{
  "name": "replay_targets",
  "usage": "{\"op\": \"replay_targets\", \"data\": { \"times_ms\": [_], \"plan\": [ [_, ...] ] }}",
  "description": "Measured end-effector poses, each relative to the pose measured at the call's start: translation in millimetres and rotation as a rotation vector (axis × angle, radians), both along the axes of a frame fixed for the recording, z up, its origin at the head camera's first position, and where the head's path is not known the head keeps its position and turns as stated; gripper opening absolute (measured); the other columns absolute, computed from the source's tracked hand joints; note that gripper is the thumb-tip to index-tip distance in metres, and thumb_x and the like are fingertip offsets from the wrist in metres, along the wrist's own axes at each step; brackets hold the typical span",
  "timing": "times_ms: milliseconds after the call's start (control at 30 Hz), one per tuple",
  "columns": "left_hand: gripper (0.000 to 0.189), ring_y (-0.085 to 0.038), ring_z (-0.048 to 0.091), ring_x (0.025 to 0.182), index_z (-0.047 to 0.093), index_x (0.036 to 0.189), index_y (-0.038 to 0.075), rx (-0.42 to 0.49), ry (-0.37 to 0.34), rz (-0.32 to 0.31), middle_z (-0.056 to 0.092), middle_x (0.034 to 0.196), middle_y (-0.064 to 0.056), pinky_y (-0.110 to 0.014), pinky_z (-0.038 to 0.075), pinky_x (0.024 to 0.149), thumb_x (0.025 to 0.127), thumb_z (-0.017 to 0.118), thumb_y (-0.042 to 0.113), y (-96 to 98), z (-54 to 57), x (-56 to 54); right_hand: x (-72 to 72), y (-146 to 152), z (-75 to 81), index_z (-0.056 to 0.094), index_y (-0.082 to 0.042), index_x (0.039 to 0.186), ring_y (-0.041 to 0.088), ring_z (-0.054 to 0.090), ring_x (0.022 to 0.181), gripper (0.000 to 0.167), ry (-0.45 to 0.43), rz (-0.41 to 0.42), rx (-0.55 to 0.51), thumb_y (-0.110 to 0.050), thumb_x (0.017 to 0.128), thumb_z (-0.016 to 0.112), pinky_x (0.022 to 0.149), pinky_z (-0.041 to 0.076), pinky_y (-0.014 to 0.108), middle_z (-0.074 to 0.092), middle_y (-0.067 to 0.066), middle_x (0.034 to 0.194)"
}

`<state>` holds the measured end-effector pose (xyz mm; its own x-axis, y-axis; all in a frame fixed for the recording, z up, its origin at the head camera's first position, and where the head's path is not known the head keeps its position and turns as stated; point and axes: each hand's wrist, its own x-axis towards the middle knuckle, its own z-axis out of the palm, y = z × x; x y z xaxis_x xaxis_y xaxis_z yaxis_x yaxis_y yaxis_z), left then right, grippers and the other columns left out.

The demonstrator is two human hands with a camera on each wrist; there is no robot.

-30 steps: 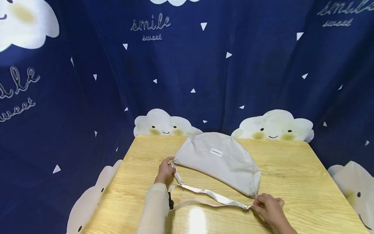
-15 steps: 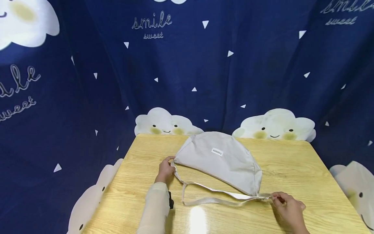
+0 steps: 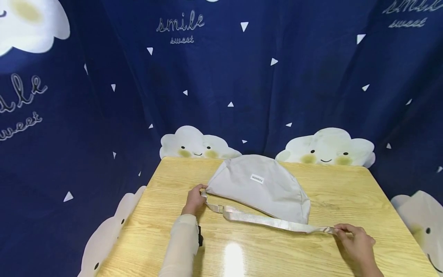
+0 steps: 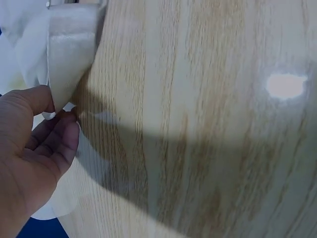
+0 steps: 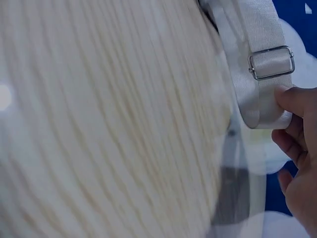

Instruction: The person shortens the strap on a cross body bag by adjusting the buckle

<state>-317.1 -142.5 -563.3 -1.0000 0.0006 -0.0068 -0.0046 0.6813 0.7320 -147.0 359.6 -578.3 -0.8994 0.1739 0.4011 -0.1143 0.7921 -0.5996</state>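
Observation:
A pale grey half-moon bag [image 3: 263, 196] with a white label [image 3: 257, 178] lies on the wooden table, its straight edge toward me. At the bag's left corner, my left hand [image 3: 194, 199] pinches the strap's end; the left wrist view shows thumb and fingers at the folded pale fabric [image 4: 73, 44]. The bag's strap [image 3: 270, 221] runs drawn out along the near side. Its far right end is pinched by my right hand [image 3: 356, 241], beside a metal slider buckle [image 5: 271, 63]. In the right wrist view the strap is doubled back into a loop at my thumb.
The wooden table [image 3: 166, 173] has rounded far corners and reflects a bright light spot in front. A dark blue curtain [image 3: 214, 77] with clouds and triangles hangs behind and at both sides. A black device [image 3: 200, 236] sits on my left wrist.
My right hand has moved to the right, pulling the strap from a slack loop into a nearly straight line. The left hand stays at the bag's corner, and the bag has hardly moved.

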Motion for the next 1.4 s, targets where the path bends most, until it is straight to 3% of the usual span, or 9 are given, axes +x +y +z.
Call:
{"op": "replay_targets", "data": {
  "times_ms": [100,233,367,533,700,867,1000,1167,1400],
  "plan": [
    [0.046,-0.025,0.055,0.074,0.063,0.114,0.006,-0.016,-0.004,-0.018,0.063,0.089,-0.018,-0.032,0.047,0.058,0.071,0.066,-0.010,0.9,1.4,0.3,-2.6,11,-5.1,0.070,-0.003,0.083,0.015,0.060,0.069,0.006,-0.014,-0.021,0.023,-0.007,0.079,0.073,0.067,0.046,0.041,0.067,0.009,0.075],
    [0.046,-0.026,0.053,0.077,0.063,0.113,0.006,-0.006,-0.018,-0.004,0.062,0.091,-0.019,-0.032,0.046,0.060,0.070,0.068,-0.009,2.7,2.4,1.7,-7.3,20,-12.8,0.069,-0.003,0.083,0.000,0.054,0.058,0.005,-0.062,-0.014,0.044,-0.008,0.082,0.071,0.052,0.043,0.025,0.067,0.004,0.071],
    [0.046,-0.025,0.053,0.074,0.063,0.113,0.004,0.027,-0.021,0.023,0.061,0.086,-0.017,-0.031,0.044,0.058,0.069,0.065,-0.008,5.2,2.2,4.2,-4.7,15,-12.5,0.068,-0.006,0.083,0.025,0.056,0.073,0.008,-0.172,0.021,0.106,-0.013,0.082,0.069,0.063,0.044,0.044,0.066,0.006,0.073],
    [0.036,-0.023,0.051,0.072,0.065,0.109,0.002,0.048,0.028,0.066,0.059,0.082,-0.013,-0.032,0.042,0.059,0.073,0.066,-0.003,10.8,0.5,7.3,2.2,-5,-5.1,0.068,-0.005,0.096,0.052,0.031,0.104,0.030,-0.256,0.106,0.143,-0.022,0.073,0.077,0.079,0.016,0.067,0.063,0.024,0.099],
    [0.019,-0.023,0.052,0.074,0.068,0.097,0.003,0.029,0.108,0.101,0.059,0.081,-0.009,-0.036,0.044,0.062,0.080,0.071,0.008,16.6,-7.5,8.2,8.5,-29,-0.6,0.066,-0.007,0.103,0.047,0.031,0.105,0.047,-0.260,0.202,0.127,-0.023,0.063,0.084,0.081,0.008,0.068,0.065,0.013,0.092],
    [0.016,-0.022,0.055,0.071,0.067,0.092,0.006,-0.015,0.142,0.130,0.059,0.075,-0.005,-0.036,0.046,0.062,0.077,0.074,0.006,18.6,-10.2,7.8,9.5,-41,-3.3,0.070,-0.014,0.090,0.025,0.047,0.085,0.027,-0.276,0.216,0.164,-0.021,0.067,0.082,0.078,0.017,0.061,0.064,-0.009,0.077],
    [0.019,-0.021,0.053,0.068,0.068,0.090,0.007,-0.038,0.147,0.135,0.058,0.071,-0.003,-0.035,0.045,0.061,0.074,0.072,-0.003,19.0,-12.4,9.9,13.2,-34,0.7,0.071,-0.015,0.084,0.018,0.050,0.073,0.012,-0.331,0.158,0.215,-0.016,0.073,0.077,0.074,0.030,0.058,0.063,-0.009,0.072],
    [0.019,-0.019,0.052,0.061,0.070,0.085,0.006,-0.053,0.204,0.151,0.057,0.066,-0.001,-0.034,0.044,0.057,0.072,0.070,-0.008,15.8,-15.8,11.6,15.8,-12,-2.6,0.071,-0.005,0.092,0.021,0.056,0.069,0.016,-0.315,0.139,0.174,-0.014,0.079,0.074,0.062,0.046,0.047,0.064,-0.003,0.072],
    [0.018,-0.017,0.051,0.061,0.070,0.080,0.008,-0.101,0.236,0.128,0.056,0.066,0.000,-0.033,0.043,0.055,0.072,0.068,-0.007,6.1,-18.4,8.6,11.7,20,-3.0,0.064,0.006,0.098,0.027,0.061,0.072,0.024,-0.406,0.113,0.073,-0.017,0.090,0.062,0.060,0.048,0.045,0.065,0.011,0.083]
  ]
}}
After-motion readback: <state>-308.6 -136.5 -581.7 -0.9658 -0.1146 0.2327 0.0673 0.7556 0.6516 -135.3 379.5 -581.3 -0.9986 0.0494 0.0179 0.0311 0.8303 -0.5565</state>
